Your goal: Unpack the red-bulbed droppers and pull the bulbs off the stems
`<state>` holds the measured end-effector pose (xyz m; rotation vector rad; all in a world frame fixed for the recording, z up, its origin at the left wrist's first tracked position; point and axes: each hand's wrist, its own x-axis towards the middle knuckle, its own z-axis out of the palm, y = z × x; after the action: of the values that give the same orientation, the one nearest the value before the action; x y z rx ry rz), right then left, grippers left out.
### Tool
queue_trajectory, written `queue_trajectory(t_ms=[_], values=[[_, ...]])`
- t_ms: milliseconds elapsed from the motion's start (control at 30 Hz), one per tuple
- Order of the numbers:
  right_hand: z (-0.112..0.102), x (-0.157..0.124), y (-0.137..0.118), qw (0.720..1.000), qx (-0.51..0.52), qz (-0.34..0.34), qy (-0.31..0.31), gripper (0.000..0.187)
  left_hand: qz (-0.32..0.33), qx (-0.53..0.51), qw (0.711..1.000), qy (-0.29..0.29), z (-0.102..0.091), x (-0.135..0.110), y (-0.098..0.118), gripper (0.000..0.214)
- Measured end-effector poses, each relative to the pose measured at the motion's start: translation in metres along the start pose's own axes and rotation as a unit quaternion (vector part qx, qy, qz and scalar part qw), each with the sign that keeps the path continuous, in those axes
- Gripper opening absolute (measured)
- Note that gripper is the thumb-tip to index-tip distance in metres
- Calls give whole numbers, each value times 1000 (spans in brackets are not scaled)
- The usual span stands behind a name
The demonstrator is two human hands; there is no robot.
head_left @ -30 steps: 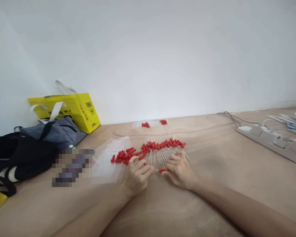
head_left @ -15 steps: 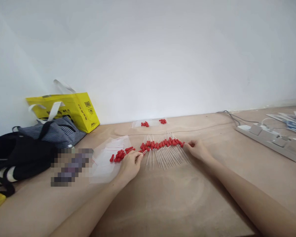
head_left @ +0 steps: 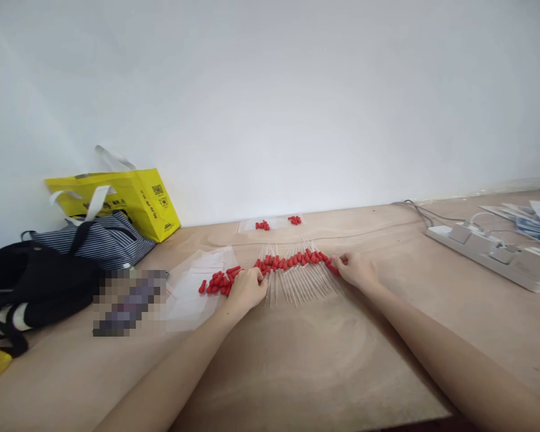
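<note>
A row of glass droppers with red rubber bulbs (head_left: 290, 261) lies on the table, their clear tubes (head_left: 303, 287) fanned toward me and away from me. My left hand (head_left: 248, 289) is closed at the row's left end, thumb and fingers pinched together; whatever they hold is hidden. At the right end, my right hand (head_left: 356, 271) pinches the red bulb of a dropper (head_left: 332, 267). Beside my left hand, a pile of loose red bulbs (head_left: 216, 282) rests partly on clear plastic bags (head_left: 191, 309).
Farther back lies another clear bag (head_left: 276, 222) with two small groups of red bulbs. A yellow bag (head_left: 155, 207), a striped bag (head_left: 112, 243) and a black bag (head_left: 49, 279) stand left. A power strip (head_left: 490, 255) with plugs and papers (head_left: 533, 219) lie right.
My left hand has shifted slightly right, covering the clear tube that showed at its fingertips. My right fingers have moved slightly, and the red bulb beside them now tilts down toward me.
</note>
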<state>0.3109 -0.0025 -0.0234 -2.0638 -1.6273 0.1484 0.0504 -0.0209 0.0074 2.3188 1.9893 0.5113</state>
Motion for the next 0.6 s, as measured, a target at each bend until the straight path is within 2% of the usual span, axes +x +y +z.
queue_trajectory(t_ms=[67,233,467,600], values=[[0,4,-1,1000,6,5,0,32,-2,-2,1000,-3,0,0,0,11],[2,25,-10,999,25,-4,-45,23,-4,-19,1000,-1,-1,0,0,10],[9,52,-27,992,5,20,-121,31,5,-76,997,6,3,-3,-2,12],[11,62,-32,987,1,50,-156,29,11,-103,994,41,1,-6,-5,14]])
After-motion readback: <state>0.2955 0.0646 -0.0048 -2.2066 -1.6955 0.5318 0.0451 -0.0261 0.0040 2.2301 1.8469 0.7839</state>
